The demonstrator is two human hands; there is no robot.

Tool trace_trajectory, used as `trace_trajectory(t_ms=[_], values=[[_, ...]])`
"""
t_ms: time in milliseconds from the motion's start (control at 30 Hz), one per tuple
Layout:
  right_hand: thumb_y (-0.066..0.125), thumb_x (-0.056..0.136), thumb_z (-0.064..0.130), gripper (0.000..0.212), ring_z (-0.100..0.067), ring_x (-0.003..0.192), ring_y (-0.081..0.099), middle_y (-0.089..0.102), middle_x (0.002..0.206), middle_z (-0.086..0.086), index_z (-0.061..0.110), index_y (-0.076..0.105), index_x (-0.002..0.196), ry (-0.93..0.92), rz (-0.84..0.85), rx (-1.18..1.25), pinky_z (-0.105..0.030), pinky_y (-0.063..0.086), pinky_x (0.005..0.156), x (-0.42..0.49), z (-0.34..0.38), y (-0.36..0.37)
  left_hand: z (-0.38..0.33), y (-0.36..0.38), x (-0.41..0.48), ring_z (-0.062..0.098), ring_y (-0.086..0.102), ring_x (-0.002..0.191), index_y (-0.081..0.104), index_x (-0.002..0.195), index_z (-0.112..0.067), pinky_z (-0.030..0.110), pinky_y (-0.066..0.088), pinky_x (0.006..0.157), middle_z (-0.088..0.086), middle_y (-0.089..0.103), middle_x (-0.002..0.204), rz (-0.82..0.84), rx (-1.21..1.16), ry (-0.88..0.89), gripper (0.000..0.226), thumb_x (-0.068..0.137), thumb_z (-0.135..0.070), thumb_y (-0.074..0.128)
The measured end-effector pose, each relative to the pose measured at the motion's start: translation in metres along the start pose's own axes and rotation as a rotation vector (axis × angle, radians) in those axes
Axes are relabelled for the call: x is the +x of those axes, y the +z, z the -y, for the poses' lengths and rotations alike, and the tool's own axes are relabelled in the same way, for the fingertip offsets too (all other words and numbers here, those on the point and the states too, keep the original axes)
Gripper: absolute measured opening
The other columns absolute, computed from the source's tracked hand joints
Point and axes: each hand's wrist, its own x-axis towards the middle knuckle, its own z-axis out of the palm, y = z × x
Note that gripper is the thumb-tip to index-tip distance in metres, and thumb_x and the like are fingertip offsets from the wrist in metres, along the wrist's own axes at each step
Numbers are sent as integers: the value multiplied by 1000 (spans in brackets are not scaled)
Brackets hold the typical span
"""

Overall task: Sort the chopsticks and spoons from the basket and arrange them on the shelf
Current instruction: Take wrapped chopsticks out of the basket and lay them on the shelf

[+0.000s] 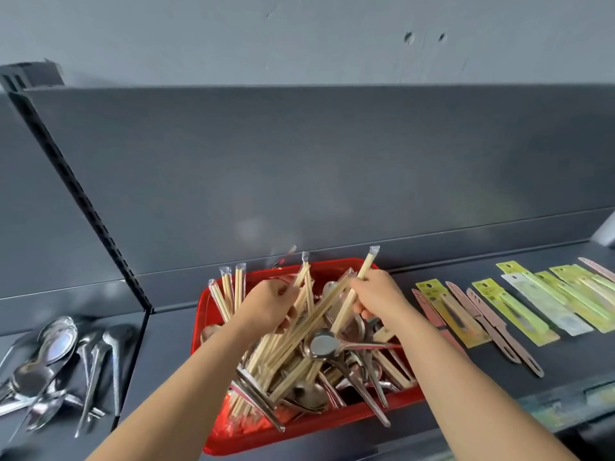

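Observation:
A red basket (213,307) stands on the dark shelf (499,361), full of wrapped wooden chopsticks (293,344) and metal spoons (324,344) mixed together. My left hand (269,306) grips a bundle of wrapped chopsticks over the basket's back left. My right hand (376,294) holds a wrapped chopstick pair (361,277) that sticks up and back over the basket's far rim. Both forearms reach in from below.
A pile of metal spoons (56,361) lies on the shelf section to the left, past a slotted upright (83,201). Right of the basket, packaged peelers (506,307) and pink utensils (492,327) lie in a row. The shelf's back panel rises close behind.

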Motion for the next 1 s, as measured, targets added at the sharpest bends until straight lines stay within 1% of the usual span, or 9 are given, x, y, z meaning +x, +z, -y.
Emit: trace_trajectory(t_ms=[133, 167, 267, 367, 533, 700, 833, 933, 1000], values=[[66, 88, 25, 21, -8, 35, 56, 66, 54, -5, 4, 70, 86, 31, 99, -6, -18, 42, 37, -3, -7, 6, -3, 0, 0, 13, 55, 53, 65, 89, -6, 25, 49, 48, 5, 62, 70, -74, 129, 112, 18, 85, -23, 66], [69, 85, 27, 22, -9, 37, 58, 68, 56, -5, 5, 70, 86, 33, 91, 4, -19, 43, 38, -3, -7, 9, -1, 0, 1, 15, 52, 56, 63, 88, -6, 28, 45, 52, 4, 59, 70, -100, 173, 109, 20, 84, -25, 68], [74, 78, 39, 28, -14, 45, 62, 71, 58, -5, 11, 71, 82, 49, 63, -34, -22, 47, 43, -3, -1, 18, 6, 3, 5, 16, 50, 62, 58, 85, -7, 26, 38, 57, 3, 57, 77, -130, 256, 37, 26, 79, -28, 73], [75, 75, 43, 24, -12, 44, 63, 71, 56, -2, 21, 70, 81, 76, 58, -55, -22, 46, 43, 0, 5, 24, 12, 8, 7, 13, 53, 67, 55, 92, -8, 20, 36, 53, 2, 58, 84, -82, 321, -47, 37, 74, -32, 78], [71, 77, 30, 19, -10, 32, 52, 65, 46, -1, 11, 68, 75, 127, 58, -50, -20, 39, 39, 7, 5, 31, 14, 9, 9, 13, 53, 63, 53, 78, -16, 25, 39, 52, -2, 58, 75, -86, 268, -51, 32, 70, -29, 82], [63, 77, 24, 18, -13, 37, 50, 62, 45, -1, 8, 70, 77, 116, 39, 96, -25, 44, 46, 10, 5, 32, 16, -1, 8, 21, 68, 64, 57, 83, -11, 35, 60, 62, 8, 67, 78, -79, 81, -107, 19, 79, -17, 74], [60, 81, 23, 15, -13, 38, 49, 59, 46, 0, 10, 67, 82, 3, 56, 125, -26, 42, 44, 11, 2, 28, 16, -1, 6, 10, 55, 60, 56, 79, -17, 21, 40, 50, -3, 60, 72, -27, 237, -80, 29, 75, -34, 79], [63, 81, 26, 16, -12, 39, 46, 57, 46, 1, 11, 68, 81, 25, 94, 130, -27, 41, 47, 11, 0, 31, 16, 1, 6, 15, 63, 73, 61, 87, -16, 24, 49, 59, 0, 65, 82, 19, 211, -88, 25, 74, -25, 80], [70, 77, 38, 25, -9, 35, 45, 57, 43, 3, 13, 69, 81, 29, 104, 77, -22, 39, 42, 11, 1, 34, 16, 0, 5, 15, 65, 74, 64, 89, -16, 25, 52, 62, 1, 67, 84, 26, 183, -94, 22, 75, -23, 78]])
